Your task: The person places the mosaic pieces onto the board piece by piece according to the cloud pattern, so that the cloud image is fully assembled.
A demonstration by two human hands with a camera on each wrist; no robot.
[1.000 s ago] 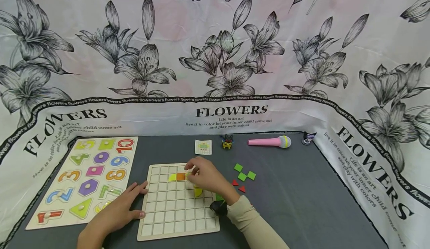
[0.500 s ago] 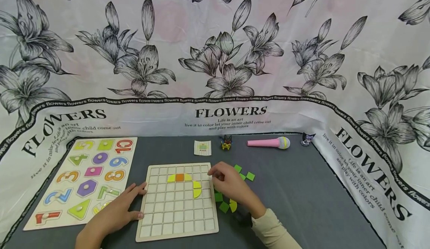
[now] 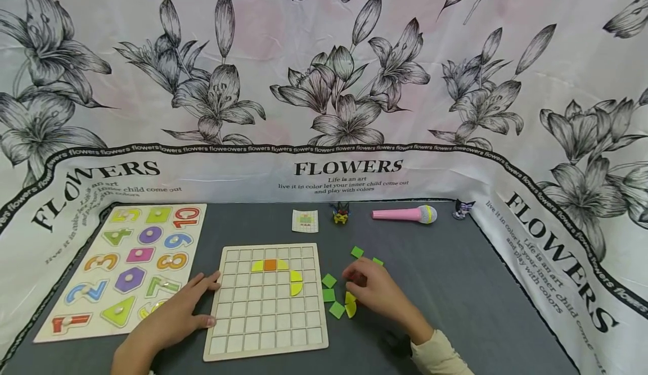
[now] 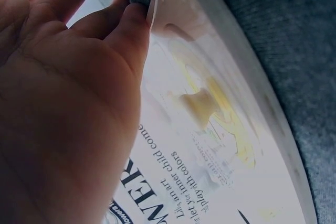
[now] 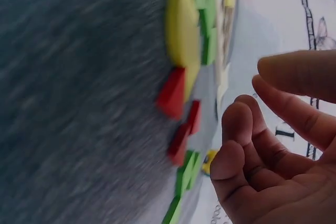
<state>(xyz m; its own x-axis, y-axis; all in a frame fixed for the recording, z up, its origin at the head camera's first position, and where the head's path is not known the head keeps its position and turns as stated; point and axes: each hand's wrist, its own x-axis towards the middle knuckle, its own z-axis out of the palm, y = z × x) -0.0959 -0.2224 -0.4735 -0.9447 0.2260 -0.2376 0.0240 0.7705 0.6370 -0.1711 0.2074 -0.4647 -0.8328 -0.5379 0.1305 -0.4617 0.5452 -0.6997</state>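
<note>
A pale wooden grid board (image 3: 266, 325) lies on the dark cloth. In its upper rows sit an orange square (image 3: 270, 265) and several yellow rounded pieces (image 3: 296, 289). My left hand (image 3: 169, 319) rests at the board's left edge, its fingertips and thumb touching the rim. To the right of the board my right hand (image 3: 379, 292) hovers over loose pieces. Its fingers are loosely bent, and nothing shows between thumb and fingers in the right wrist view. Beneath it lie red triangles (image 5: 172, 95), hidden from the head view, and yellow pieces (image 3: 350, 309). Green squares (image 3: 336, 310) lie nearby.
A number-and-shape puzzle board (image 3: 194, 215) lies left of the grid board. Along the back stand a small pattern card (image 3: 305, 221), a toy figure (image 3: 341, 214), a pink microphone (image 3: 397, 215) and another small figure (image 3: 463, 209). A flowered curtain (image 3: 349, 178) hangs behind.
My right hand has left the yellow piece beside the orange square and moved right, off the board, to the loose pieces. The left hand stays at the board's edge.
</note>
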